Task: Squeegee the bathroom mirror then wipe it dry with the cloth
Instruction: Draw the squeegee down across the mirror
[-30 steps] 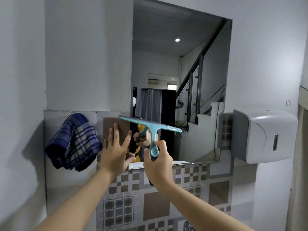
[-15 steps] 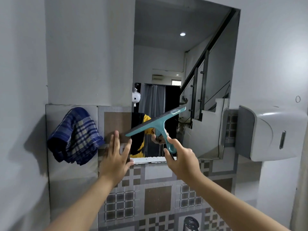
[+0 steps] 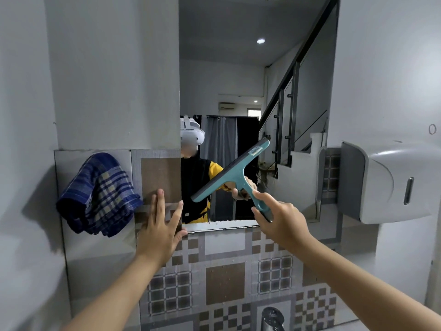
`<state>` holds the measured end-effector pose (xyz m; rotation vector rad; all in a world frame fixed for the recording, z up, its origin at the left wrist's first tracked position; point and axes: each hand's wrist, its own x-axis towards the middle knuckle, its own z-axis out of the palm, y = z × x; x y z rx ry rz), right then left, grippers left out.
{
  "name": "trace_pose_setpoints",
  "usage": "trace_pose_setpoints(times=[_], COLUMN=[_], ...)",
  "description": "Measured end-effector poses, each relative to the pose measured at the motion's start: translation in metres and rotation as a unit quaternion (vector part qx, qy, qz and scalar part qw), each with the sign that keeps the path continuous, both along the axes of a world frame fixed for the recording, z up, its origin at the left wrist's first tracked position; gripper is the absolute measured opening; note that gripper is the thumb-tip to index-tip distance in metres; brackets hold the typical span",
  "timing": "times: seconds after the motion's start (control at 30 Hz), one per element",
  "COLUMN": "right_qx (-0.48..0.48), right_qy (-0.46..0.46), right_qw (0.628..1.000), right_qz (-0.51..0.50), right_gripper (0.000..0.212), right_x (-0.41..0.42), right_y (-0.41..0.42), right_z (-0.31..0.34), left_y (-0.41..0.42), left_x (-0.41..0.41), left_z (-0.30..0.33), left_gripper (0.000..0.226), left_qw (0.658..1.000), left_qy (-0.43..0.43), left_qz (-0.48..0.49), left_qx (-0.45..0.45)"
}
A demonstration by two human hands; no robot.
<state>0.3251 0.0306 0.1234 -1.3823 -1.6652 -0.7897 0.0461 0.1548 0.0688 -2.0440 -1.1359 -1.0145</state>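
The bathroom mirror (image 3: 250, 80) fills the upper middle of the wall. My right hand (image 3: 280, 219) grips the handle of a teal squeegee (image 3: 232, 174), whose blade is tilted, right end up, against the lower part of the glass. My left hand (image 3: 161, 225) lies flat with fingers spread on the tiled wall just left of the mirror's lower corner. A blue checked cloth (image 3: 100, 195) hangs on the wall to the left, apart from both hands.
A white paper dispenser (image 3: 386, 181) juts out from the wall right of the mirror. Patterned brown and grey tiles (image 3: 225, 279) cover the wall below. The top of a metal tap (image 3: 272, 318) shows at the bottom edge.
The squeegee has swung from nearly level to steeply tilted, right end up, and shifted right along the glass. My right hand moved right with it. My left hand stayed on the tiles.
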Motion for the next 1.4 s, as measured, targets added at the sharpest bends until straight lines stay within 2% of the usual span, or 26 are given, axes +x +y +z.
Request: trace_pose_setpoints(times=[0.27, 0.53, 0.7, 0.87, 1.03, 1.4], right_qx=[-0.014, -0.031, -0.045, -0.043, -0.052, -0.015], right_qy=[-0.008, 0.049, 0.074, 0.181, 0.350, 0.494], right_qw=[0.999, 0.996, 0.996, 0.983, 0.934, 0.867], right_qz=[-0.028, -0.069, -0.035, 0.006, 0.044, 0.067], right_gripper=[0.041, 0.045, 0.045, 0.039, 0.028, 0.017], right_x=[0.041, 0.119, 0.139, 0.129, 0.103, 0.050], right_y=[-0.015, -0.044, -0.040, -0.038, -0.033, -0.032], right_z=[0.002, -0.013, -0.023, -0.054, -0.081, -0.095], left_y=[-0.002, 0.001, 0.002, 0.002, 0.004, -0.005], left_x=[0.002, 0.002, 0.002, 0.003, 0.003, 0.005], left_z=[0.000, -0.001, -0.003, -0.003, -0.004, -0.001], left_gripper=[0.081, 0.085, 0.084, 0.081, 0.079, 0.074], left_qw=[1.000, 1.000, 1.000, 0.999, 0.999, 0.996], left_qy=[-0.006, -0.012, -0.017, -0.024, -0.034, -0.046], left_qz=[0.006, -0.008, -0.013, -0.015, -0.022, -0.023], left_qx=[0.000, -0.002, -0.009, -0.024, -0.028, -0.069])
